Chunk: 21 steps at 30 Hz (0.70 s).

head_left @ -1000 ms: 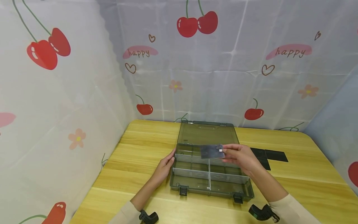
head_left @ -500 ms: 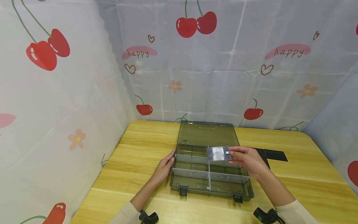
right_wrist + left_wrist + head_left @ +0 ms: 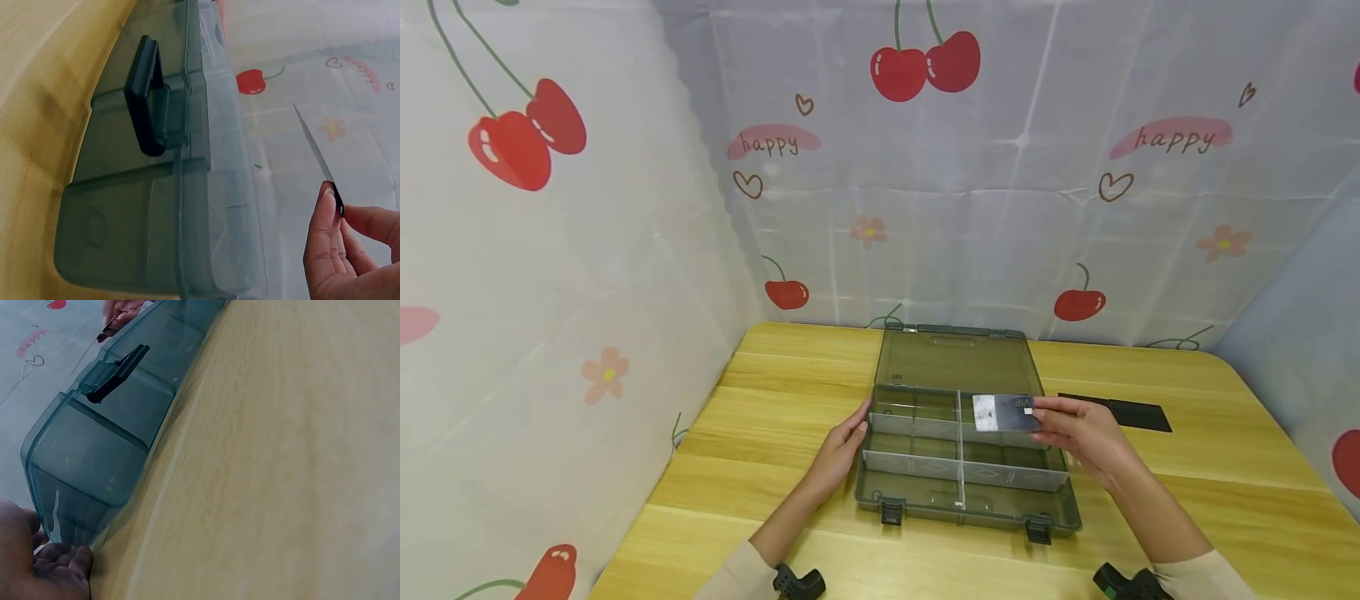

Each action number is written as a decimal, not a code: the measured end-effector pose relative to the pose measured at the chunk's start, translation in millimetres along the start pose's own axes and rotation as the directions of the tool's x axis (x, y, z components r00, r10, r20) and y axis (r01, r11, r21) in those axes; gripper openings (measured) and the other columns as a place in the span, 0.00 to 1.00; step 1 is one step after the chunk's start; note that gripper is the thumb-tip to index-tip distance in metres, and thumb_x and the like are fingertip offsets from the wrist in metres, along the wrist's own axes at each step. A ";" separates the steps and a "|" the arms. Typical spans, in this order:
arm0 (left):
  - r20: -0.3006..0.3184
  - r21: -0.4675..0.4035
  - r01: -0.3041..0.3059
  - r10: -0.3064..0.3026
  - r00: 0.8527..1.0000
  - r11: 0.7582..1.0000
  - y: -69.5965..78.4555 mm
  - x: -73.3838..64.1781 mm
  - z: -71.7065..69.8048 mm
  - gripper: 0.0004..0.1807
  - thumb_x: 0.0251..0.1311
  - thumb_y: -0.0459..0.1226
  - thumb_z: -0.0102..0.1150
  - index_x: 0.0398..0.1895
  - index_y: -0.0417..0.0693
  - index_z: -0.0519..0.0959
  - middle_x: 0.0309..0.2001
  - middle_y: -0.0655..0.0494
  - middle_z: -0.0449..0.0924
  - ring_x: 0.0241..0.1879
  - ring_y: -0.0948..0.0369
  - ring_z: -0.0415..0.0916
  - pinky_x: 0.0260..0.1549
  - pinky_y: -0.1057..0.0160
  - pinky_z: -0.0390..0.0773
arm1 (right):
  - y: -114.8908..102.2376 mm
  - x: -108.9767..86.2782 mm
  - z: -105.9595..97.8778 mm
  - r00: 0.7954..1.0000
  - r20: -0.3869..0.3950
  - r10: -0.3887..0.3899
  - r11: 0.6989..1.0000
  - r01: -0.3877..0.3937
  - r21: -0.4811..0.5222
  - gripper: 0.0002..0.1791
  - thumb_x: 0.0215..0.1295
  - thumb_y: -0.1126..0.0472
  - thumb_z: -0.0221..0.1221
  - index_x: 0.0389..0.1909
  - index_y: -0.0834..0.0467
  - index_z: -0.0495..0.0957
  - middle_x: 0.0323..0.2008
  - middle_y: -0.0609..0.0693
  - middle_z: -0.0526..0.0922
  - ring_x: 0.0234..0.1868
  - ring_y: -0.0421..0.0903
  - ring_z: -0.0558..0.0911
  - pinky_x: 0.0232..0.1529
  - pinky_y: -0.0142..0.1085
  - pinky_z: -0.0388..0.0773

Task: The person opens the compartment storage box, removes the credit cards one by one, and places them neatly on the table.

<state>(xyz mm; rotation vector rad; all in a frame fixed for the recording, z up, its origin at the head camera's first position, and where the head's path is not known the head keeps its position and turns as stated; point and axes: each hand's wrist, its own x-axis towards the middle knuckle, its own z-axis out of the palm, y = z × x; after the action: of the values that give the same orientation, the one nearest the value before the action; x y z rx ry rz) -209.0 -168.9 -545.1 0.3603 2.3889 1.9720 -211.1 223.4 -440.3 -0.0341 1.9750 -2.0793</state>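
A dark grey card [image 3: 1004, 412] marked VIP hovers over the back right part of an open storage box [image 3: 921, 487]. My right hand [image 3: 1086, 433] pinches the card's right end between thumb and fingers; the right wrist view shows the card [image 3: 315, 147] edge-on, raised apart from the box. The box is translucent grey-green, with pale dividers splitting it into several compartments. At its left side, my left hand [image 3: 838, 450] holds the wall near the back. From the left wrist view, the left hand's fingers [image 3: 62, 565] lie curled against the box's side.
Black flat cards [image 3: 1138, 415] lie on the wooden table [image 3: 790, 375] right of the box, partly hidden by my right hand. The box lid [image 3: 958, 358] leans back, open. Two black latches [image 3: 891, 511] stick out in front. A cherry-printed curtain [image 3: 925, 208] encloses the table.
My right hand has moved the card to the right over the box, and a bright reflection on the card has shifted. The left hand and the box have stayed in place.
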 end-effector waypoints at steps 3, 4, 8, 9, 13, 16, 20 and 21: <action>0.000 0.002 0.006 -0.006 1.000 1.000 0.1 -0.2 0.1 0.26 0.82 0.39 0.40 0.79 0.48 0.58 0.79 0.55 0.53 0.79 0.52 0.46 0.76 0.50 0.48 | 1.0 -1.4 -5.3 1.000 -0.010 -0.004 1.000 0.004 -0.004 0.20 0.72 0.64 0.62 0.60 0.69 0.77 0.45 0.48 0.83 0.41 0.44 0.86 0.50 0.40 0.85; 0.000 0.001 0.004 -0.004 1.000 1.000 0.1 -0.1 0.1 0.26 0.82 0.39 0.40 0.79 0.48 0.58 0.79 0.55 0.53 0.79 0.52 0.46 0.76 0.50 0.48 | 1.3 -1.9 -7.1 1.000 -0.015 -0.006 1.000 0.006 -0.001 0.20 0.72 0.64 0.62 0.60 0.68 0.78 0.45 0.48 0.83 0.40 0.44 0.86 0.50 0.40 0.85; 0.000 -0.003 -0.001 0.001 1.000 1.000 -0.1 0.4 -0.3 0.26 0.82 0.39 0.40 0.79 0.48 0.59 0.79 0.54 0.53 0.79 0.52 0.46 0.76 0.50 0.48 | 1.4 -3.7 -13.8 1.000 -0.026 -0.016 1.000 0.016 0.011 0.16 0.71 0.64 0.62 0.57 0.63 0.81 0.43 0.46 0.84 0.39 0.43 0.86 0.49 0.40 0.85; 0.000 -0.004 -0.003 0.003 1.000 1.000 -0.3 0.5 -0.4 0.26 0.82 0.39 0.40 0.79 0.48 0.59 0.79 0.54 0.53 0.79 0.52 0.46 0.76 0.50 0.48 | 1.4 -4.2 -15.4 0.999 -0.027 -0.017 1.000 0.017 0.019 0.15 0.71 0.64 0.62 0.56 0.62 0.81 0.43 0.46 0.84 0.39 0.43 0.86 0.49 0.40 0.86; 0.001 -0.007 -0.006 0.006 1.000 1.000 -0.7 0.1 -0.9 0.26 0.82 0.39 0.41 0.79 0.48 0.59 0.79 0.53 0.53 0.79 0.51 0.46 0.76 0.49 0.47 | 1.7 -5.8 -22.8 0.999 -0.034 -0.023 0.999 0.025 0.037 0.12 0.72 0.66 0.62 0.53 0.59 0.83 0.42 0.46 0.85 0.38 0.43 0.87 0.47 0.39 0.86; 0.001 -0.009 -0.006 0.006 1.000 1.000 -0.7 -0.4 -1.1 0.26 0.82 0.39 0.41 0.79 0.49 0.59 0.79 0.52 0.52 0.79 0.50 0.46 0.76 0.48 0.46 | 2.0 -7.2 -29.2 0.999 -0.042 -0.028 0.999 0.029 0.041 0.11 0.72 0.66 0.61 0.52 0.57 0.84 0.41 0.46 0.86 0.39 0.43 0.88 0.47 0.39 0.86; 0.005 -0.005 -0.005 0.005 1.000 1.000 -0.2 -0.6 -0.9 0.26 0.82 0.40 0.40 0.80 0.50 0.59 0.79 0.53 0.52 0.79 0.51 0.46 0.76 0.49 0.47 | 2.7 -9.1 -38.3 0.998 -0.058 -0.021 0.999 0.023 0.039 0.11 0.72 0.65 0.62 0.51 0.54 0.85 0.41 0.45 0.86 0.39 0.43 0.87 0.47 0.38 0.86; 0.007 -0.007 -0.010 0.010 1.000 1.000 -0.2 -0.7 -0.8 0.27 0.82 0.40 0.41 0.80 0.50 0.59 0.79 0.52 0.52 0.79 0.51 0.45 0.76 0.48 0.47 | 2.9 -9.7 -40.5 0.998 -0.063 -0.021 0.999 0.023 0.037 0.11 0.71 0.65 0.62 0.51 0.54 0.85 0.41 0.44 0.86 0.39 0.42 0.87 0.47 0.38 0.86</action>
<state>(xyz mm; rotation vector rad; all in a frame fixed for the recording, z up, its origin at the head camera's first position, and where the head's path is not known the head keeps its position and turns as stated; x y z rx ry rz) -208.6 -169.9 -545.3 0.3785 2.3798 1.9794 -209.5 264.9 -444.3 0.0173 1.9794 -2.1557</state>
